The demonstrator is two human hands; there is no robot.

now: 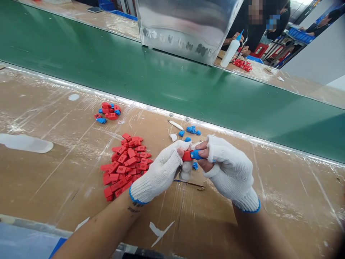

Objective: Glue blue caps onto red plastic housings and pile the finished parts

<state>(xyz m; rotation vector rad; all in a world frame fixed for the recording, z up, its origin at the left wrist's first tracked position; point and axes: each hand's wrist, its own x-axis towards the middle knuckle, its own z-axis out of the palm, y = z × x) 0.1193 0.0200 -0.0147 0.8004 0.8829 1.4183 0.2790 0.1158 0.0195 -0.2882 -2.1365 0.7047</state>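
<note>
In white knit gloves with bare fingertips, my two hands meet over the brown table. My left hand (164, 165) pinches a small red plastic housing (187, 155). At its right end sits a small blue plastic piece (196, 154), gripped between the thumb and fingers of my right hand (229, 167). The two pieces touch; how far one goes into the other I cannot tell. Several loose blue pieces (192, 129) lie just beyond my hands. Left of my left wrist is a heap of red housings (126, 165).
A smaller pile of red and blue parts (107, 112) lies farther left. A white pen-like tool (175, 125) rests behind my hands. Beyond runs a green conveyor belt (107, 68) with a metal box (185, 28) above it. Across it, a person works near a white squeeze bottle (230, 53).
</note>
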